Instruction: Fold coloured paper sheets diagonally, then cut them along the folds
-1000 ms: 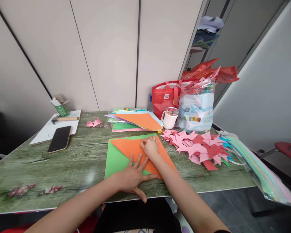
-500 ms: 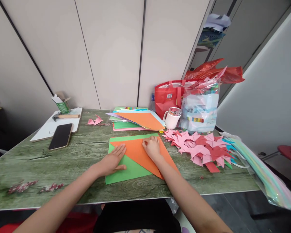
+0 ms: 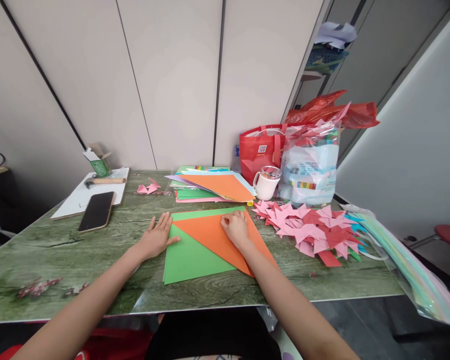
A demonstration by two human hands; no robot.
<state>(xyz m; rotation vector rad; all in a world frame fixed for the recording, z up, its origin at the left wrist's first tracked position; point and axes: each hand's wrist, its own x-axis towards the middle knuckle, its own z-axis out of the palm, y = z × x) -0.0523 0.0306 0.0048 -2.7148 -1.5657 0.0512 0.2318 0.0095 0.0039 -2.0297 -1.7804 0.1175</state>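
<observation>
- Lying at ten o'clock from the green sheet (image 3: 189, 262), a phone (image 3: 96, 211) overlaps a white board (image 3: 68, 204), well apart from the folding work.
- At nine to ten o'clock the left hand (image 3: 156, 237) lies flat-looking, fingers extended and loosely spread, gripping nothing; its thumb reaches over the sheet's left edge. A sideways drag there could pull the papers out of line.
- Centre of the dial: an orange sheet (image 3: 210, 231) on the green one, its slanting edge running from ten towards five. If the two slip, the edges would end up crooked.
- Straight up at twelve, the paper stack (image 3: 219, 186) has skewed top sheets — a knock might slide them.
- At one o'clock the right hand (image 3: 235, 227) rests on the orange, fingers curled inward; whether they pinch paper, I can't tell. Uneven pressure could crease it.
- Towards three, pink pieces (image 3: 307, 225) — a swinging forearm might scatter them.
</observation>
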